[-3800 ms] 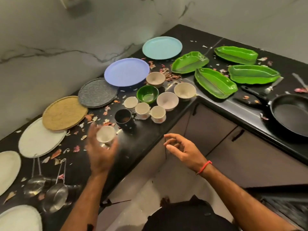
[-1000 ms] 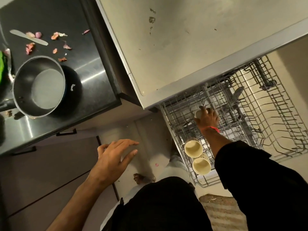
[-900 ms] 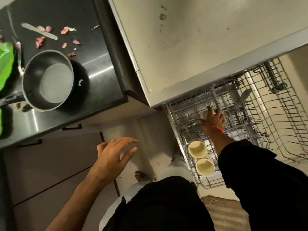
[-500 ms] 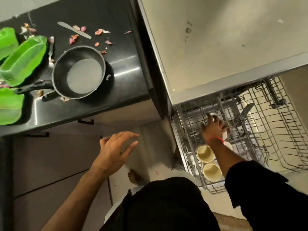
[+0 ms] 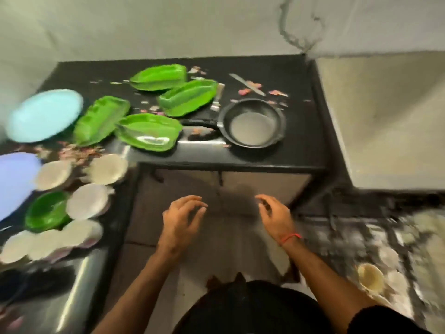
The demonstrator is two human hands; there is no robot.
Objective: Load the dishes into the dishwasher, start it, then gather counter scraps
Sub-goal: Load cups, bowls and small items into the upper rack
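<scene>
black counter (image 5: 252,155), no readable writing.

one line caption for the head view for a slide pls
Both hands, left hand and right hand, empty between dish-crowded counter and dishwasher rack.

Your left hand (image 5: 181,219) and right hand (image 5: 275,216) hang side by side, apart, fingers loosely bent, in front of the cabinet doors below the black stone counter (image 5: 252,155). Beyond your fingertips, on that counter, sits the black frying pan (image 5: 251,122), its handle pointing left toward four green leaf-shaped trays (image 5: 149,135). Behind the pan lies a steel knife (image 5: 246,84) among onion-skin scraps (image 5: 250,89). Left of your left fingers, cream bowls and cups (image 5: 88,201) cluster around a green round bowl (image 5: 47,210). Right of your right hand, a cream cup (image 5: 369,277) sits in the wire dishwasher rack (image 5: 337,237).
</scene>
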